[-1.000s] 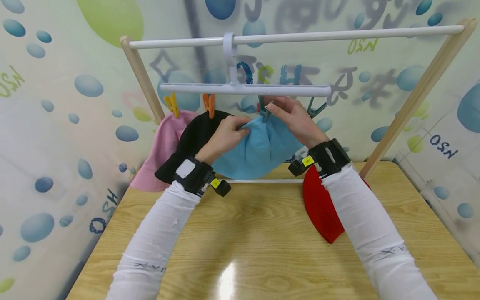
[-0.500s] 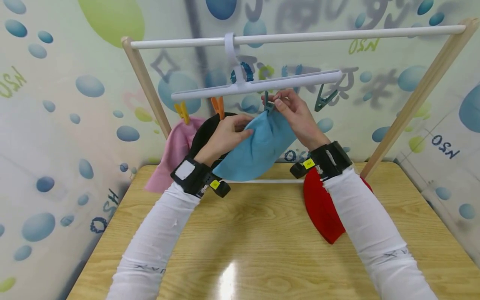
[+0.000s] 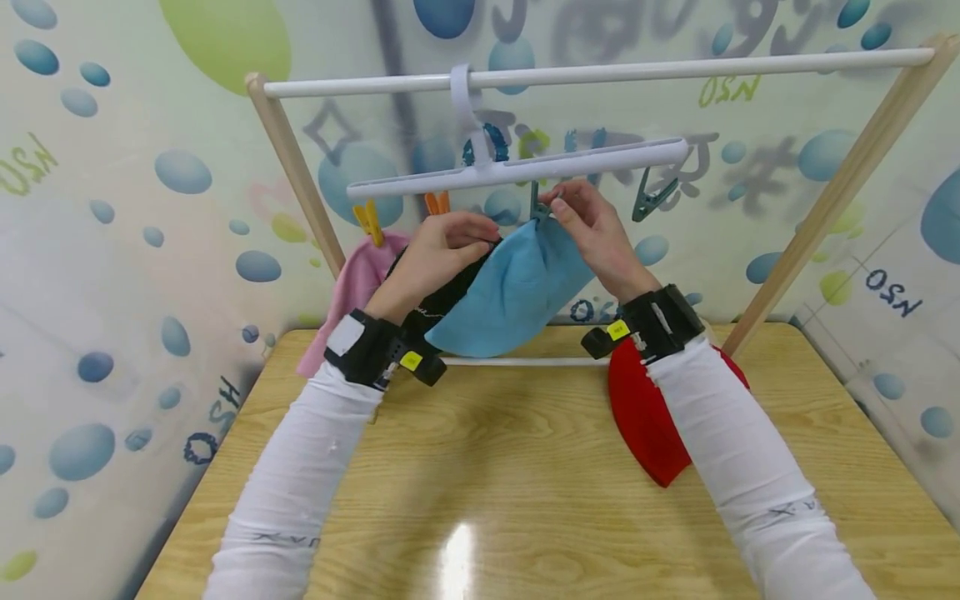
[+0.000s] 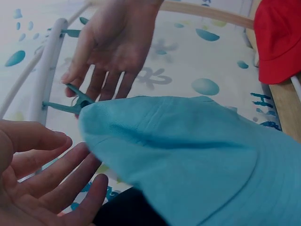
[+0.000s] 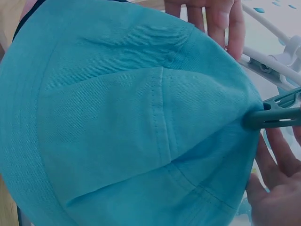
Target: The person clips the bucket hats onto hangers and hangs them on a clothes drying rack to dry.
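A light blue bucket hat hangs by its crown from a dark green clip on the white hanger. The clip bites the fabric in the right wrist view. My right hand pinches the clip's free handle, thumb on its end in the left wrist view. Left of the hat, my left hand has its fingers spread and relaxed. A gap shows between its fingertips and the hat in the left wrist view. Behind it, the black hat is partly hidden.
A pink hat hangs from a yellow clip at the left. An orange clip holds the black hat. Another green clip hangs at the hanger's right end. A red hat lies on the wooden table under the rack.
My left hand has let go of the blue hat and moved slightly left. The hanger has tilted, its right end rising and left end dropping. My right hand stays at the clip.
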Available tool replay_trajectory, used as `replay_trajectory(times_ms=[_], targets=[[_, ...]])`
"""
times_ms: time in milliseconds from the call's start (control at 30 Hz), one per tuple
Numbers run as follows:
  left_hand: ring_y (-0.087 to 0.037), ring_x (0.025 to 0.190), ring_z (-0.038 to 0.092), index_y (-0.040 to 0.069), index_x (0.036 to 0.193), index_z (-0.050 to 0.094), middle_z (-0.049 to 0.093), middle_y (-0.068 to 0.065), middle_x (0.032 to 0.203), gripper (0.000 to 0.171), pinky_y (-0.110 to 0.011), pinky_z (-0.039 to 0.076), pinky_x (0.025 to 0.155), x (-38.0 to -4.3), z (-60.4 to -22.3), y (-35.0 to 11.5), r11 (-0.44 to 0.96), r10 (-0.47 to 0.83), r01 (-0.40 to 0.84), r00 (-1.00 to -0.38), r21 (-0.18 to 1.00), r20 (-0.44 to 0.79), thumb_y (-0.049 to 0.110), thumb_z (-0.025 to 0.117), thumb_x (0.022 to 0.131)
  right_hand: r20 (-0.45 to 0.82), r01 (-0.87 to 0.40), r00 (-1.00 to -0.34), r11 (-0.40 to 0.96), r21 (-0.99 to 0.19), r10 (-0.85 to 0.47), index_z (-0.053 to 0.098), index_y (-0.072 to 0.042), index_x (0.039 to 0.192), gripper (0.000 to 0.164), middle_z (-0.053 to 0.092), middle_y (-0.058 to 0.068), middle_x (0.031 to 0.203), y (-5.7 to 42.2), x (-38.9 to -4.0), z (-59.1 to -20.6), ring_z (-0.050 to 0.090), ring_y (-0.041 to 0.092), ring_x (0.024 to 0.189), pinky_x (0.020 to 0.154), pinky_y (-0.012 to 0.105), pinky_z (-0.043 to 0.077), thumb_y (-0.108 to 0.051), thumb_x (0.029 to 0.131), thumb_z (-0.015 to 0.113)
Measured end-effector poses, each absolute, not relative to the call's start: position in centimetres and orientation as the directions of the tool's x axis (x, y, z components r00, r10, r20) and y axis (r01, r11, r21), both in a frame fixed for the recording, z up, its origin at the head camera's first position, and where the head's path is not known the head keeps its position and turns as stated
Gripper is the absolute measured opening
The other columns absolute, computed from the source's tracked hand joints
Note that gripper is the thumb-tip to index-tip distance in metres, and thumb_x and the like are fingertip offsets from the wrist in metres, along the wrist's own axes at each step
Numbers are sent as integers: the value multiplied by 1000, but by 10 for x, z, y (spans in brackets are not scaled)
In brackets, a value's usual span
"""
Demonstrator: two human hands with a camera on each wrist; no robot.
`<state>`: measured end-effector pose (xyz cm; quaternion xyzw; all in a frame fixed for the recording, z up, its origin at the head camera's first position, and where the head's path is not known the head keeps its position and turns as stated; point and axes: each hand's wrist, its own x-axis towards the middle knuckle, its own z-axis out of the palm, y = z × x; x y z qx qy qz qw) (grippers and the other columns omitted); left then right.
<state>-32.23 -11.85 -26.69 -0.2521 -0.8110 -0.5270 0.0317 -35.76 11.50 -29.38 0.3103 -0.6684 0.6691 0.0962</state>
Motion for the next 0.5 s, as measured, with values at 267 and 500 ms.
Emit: replay_trajectory(times_ms=[267, 500], targets=[[-35, 108, 59, -9, 117, 60, 61, -24, 117, 24, -32, 47, 92, -317, -259, -125, 252, 397, 460, -852, 852, 342, -3, 56, 95, 515, -525, -815, -38, -850, -266, 46, -1, 125, 24, 50, 13, 125, 121, -359, -298, 44, 23, 115, 105, 37, 30, -8, 102, 46], [-32, 104, 61, -7, 116, 62, 63, -23, 113, 23, -32, 48, 91, -306, -252, -123, 254, 428, 494, -828, 831, 362, -2, 58, 94, 569, -570, -789, -69, -818, -232, 49, 4, 125, 25, 53, 6, 119, 132, -361, -300, 45, 22, 114, 105, 35, 32, -6, 102, 44]])
